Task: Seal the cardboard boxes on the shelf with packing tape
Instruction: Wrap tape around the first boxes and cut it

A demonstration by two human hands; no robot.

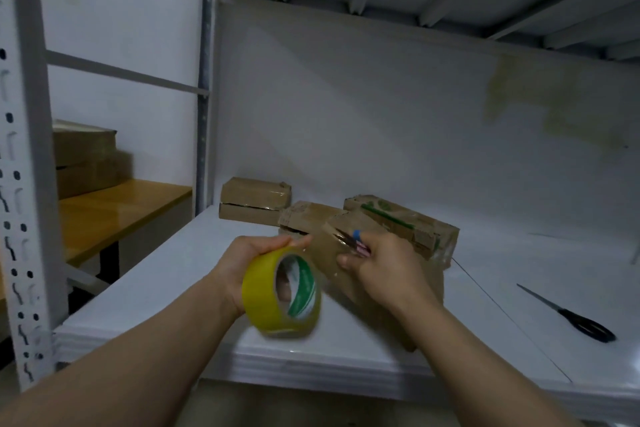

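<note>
2 hands met at a cardboard box (328,248). The left hand (256,255) had its fingers clamped round the tape roll (265,295). The right hand (386,269) pinched a small tool (356,238).

one tape roll (258,291), yellow. two hands: a left hand (249,260) and a right hand (381,270). on the one white shelf (173,288) there are four cardboard lots: a front box (367,315), a middle box (304,215), a green-printed box (401,222) and a back-left pile (254,198). the pile looks like two flat boxes stacked, which makes five boxes, or four if it is one. two blurred side boxes (86,163) stand on one wooden bench (114,215). one pair of black-handled scissors (585,322). one small blue-banded tool (355,239), too blurred to name.
</note>
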